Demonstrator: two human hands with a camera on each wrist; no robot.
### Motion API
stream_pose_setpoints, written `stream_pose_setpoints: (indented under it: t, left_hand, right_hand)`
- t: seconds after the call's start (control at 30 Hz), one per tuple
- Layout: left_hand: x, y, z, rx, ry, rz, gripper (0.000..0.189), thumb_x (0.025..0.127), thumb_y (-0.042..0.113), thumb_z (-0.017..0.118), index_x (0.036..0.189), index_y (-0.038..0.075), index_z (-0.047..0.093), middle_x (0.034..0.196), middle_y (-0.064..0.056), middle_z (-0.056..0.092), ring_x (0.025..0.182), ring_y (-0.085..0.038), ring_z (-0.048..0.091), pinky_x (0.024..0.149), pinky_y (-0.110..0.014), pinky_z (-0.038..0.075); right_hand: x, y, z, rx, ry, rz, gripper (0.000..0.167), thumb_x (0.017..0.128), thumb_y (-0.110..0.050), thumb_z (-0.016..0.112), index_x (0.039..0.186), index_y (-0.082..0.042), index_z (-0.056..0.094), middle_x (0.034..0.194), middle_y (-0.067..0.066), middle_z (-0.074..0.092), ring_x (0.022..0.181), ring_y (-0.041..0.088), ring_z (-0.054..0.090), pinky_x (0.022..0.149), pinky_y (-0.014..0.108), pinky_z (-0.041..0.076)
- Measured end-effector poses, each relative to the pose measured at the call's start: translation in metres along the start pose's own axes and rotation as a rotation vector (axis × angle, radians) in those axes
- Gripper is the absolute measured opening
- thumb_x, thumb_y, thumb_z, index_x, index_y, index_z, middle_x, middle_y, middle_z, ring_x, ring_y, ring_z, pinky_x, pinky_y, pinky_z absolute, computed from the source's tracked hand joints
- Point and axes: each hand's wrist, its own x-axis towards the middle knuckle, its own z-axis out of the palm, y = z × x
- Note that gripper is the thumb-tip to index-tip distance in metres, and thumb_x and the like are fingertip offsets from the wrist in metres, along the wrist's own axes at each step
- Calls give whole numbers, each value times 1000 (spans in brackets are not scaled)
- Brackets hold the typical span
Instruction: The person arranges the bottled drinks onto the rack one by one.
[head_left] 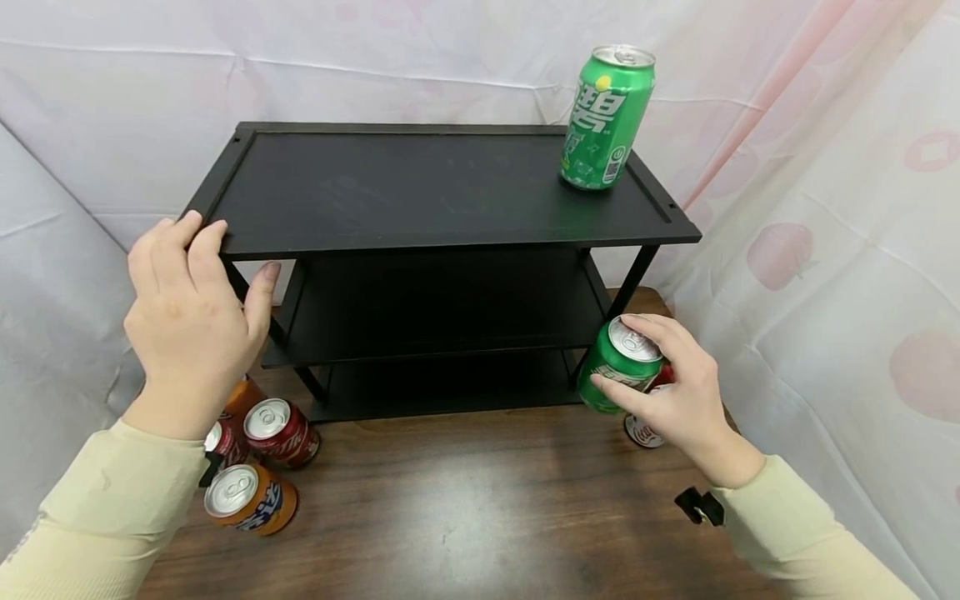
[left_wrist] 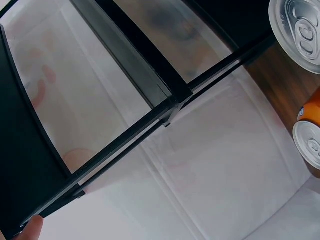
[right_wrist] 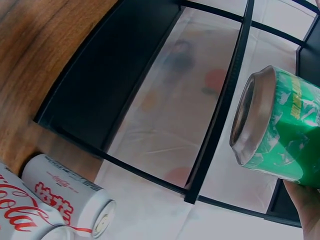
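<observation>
My right hand (head_left: 678, 400) holds a green soda can (head_left: 611, 367) between thumb and fingers, upright, in front of the rack's right end. The right wrist view shows the same green can (right_wrist: 290, 130) above the lower shelves. At the rack's front left corner, my left hand (head_left: 187, 308) rests on the edge of the top shelf; one fingertip (left_wrist: 32, 227) shows in the left wrist view. The black three-tier rack (head_left: 420, 187) stands on a wooden table. Another green can (head_left: 609, 117) stands upright on its top shelf, near the right end.
Left of the rack, partly behind my left arm, stand dark red cans (head_left: 281, 432) and orange cans (head_left: 251, 498). White Coca-Cola cans (right_wrist: 70, 192) stand at the right, mostly hidden under my right hand in the head view. Pale curtains (head_left: 847, 275) hang behind and beside the table (head_left: 450, 508).
</observation>
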Motion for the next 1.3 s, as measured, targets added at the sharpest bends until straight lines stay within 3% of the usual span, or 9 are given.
stream_pose_setpoints:
  t: [0.47,0.6,0.73,0.9,1.1,1.3]
  left_hand:
    - [0,0,0,3,7,-2,49,97,38,59,126,-2,56,134,-20,57,126,-42,49,50,-75,34]
    - [-1,0,0,3,1,-9,50,97,39,58,127,-1,56,134,-20,56,127,-41,49,50,-76,34]
    - [-1,1,0,4,0,-12,50,97,39,57,127,-1,56,134,-20,56,128,-41,49,51,-76,34]
    - [-1,1,0,4,2,-15,50,97,39,57,126,-2,56,134,-20,56,128,-41,49,50,-76,34]
    - [-1,1,0,2,4,-19,50,97,39,58,126,-2,56,135,-20,56,127,-42,49,49,-76,33]
    - [-1,1,1,1,11,-18,49,97,37,58,126,-2,55,134,-20,56,127,-42,49,48,-75,32]
  right_hand:
    - [17,-9,-4,69,19,-56,65,56,-2,87,117,6,64,116,15,67,103,8,62,83,12,51]
    - [21,-13,-6,90,33,-58,65,68,-25,88,116,8,60,118,5,68,98,5,63,73,9,50]
    - [27,-16,-6,112,56,-74,73,75,-45,82,115,10,57,117,0,68,96,5,64,67,8,48]
    - [36,-19,-5,148,88,-113,74,75,-46,82,113,11,57,113,1,68,96,8,64,67,10,49]
    - [45,-24,-3,192,124,-145,73,73,-44,84,110,13,57,109,4,70,97,9,66,80,15,52]
    - [54,-31,-3,212,122,-138,74,73,-43,85,111,14,56,109,1,69,93,9,66,77,14,53]
